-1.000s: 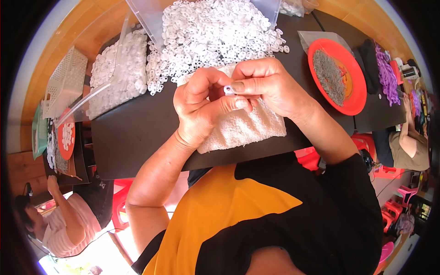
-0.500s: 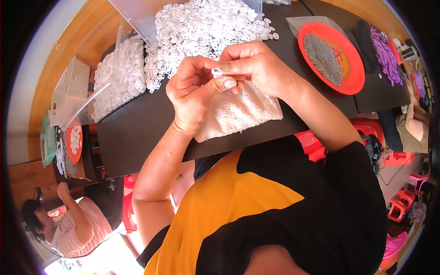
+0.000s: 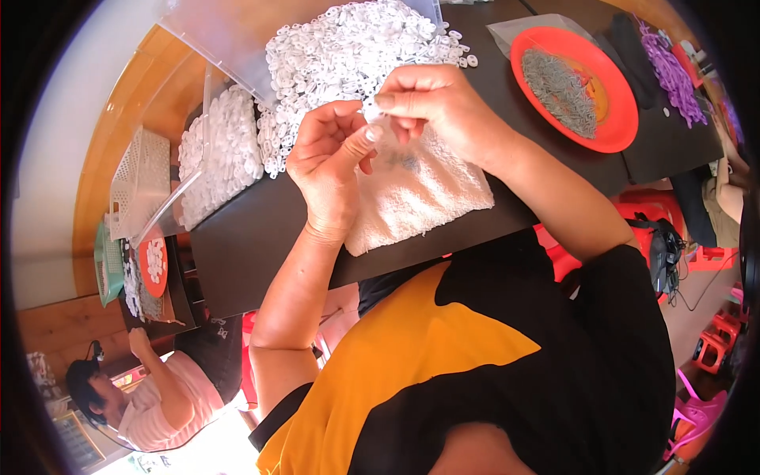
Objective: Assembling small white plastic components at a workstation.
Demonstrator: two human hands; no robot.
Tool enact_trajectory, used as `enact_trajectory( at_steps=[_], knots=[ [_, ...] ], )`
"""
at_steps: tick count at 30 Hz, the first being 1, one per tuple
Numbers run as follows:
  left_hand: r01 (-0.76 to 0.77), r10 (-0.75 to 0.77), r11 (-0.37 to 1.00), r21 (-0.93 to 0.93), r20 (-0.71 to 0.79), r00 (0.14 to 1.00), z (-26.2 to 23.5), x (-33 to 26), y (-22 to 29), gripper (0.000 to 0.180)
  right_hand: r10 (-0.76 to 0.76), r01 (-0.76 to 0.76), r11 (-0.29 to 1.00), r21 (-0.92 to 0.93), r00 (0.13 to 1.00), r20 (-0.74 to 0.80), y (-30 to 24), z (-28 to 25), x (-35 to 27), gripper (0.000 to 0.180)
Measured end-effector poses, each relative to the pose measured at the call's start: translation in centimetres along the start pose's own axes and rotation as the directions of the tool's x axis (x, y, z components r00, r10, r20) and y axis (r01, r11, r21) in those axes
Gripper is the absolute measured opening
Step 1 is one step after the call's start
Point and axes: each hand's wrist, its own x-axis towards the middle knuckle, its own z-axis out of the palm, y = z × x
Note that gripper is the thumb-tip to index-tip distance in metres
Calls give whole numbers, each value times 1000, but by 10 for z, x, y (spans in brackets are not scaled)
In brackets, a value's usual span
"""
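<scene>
Over a cream towel [image 3: 419, 202] on the dark table, my right hand [image 3: 435, 103] pinches a small white plastic piece [image 3: 370, 109] with a hole in it between thumb and fingers. My left hand [image 3: 326, 166] is beside it, fingers half curled and thumb apart, with the index fingertip close to or touching the piece. A blurred grey patch [image 3: 408, 163] shows on the towel below my right hand; its kind cannot be made out. Just beyond both hands lies a large heap of similar white pieces [image 3: 340, 55], spilling from a clear plastic bin [image 3: 226, 39].
Right of the heap, a red plate [image 3: 621, 119] holds many thin grey metal pieces; purple strands [image 3: 673, 75] lie beyond. At left are another batch of white pieces [image 3: 222, 134] and a white perforated basket [image 3: 142, 182]. Another person [image 3: 170, 396] sits at lower left.
My left thumb has come away from the white piece, and the left fingers have loosened. My right hand has lifted it slightly up and left. The whole view has shifted a little.
</scene>
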Motion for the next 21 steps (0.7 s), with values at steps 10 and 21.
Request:
enact_trajectory(
  at_steps=[10,21],
  knots=[
    [283,-284,959,-17,-59,957,1,5,7,8,32,-34,999,-42,999,-38,9,1,3,16],
    [241,-243,959,147,-5,970,-2,3,0,10,-209,198,954,-226,978,-26,24,3,1,8]
  ],
)
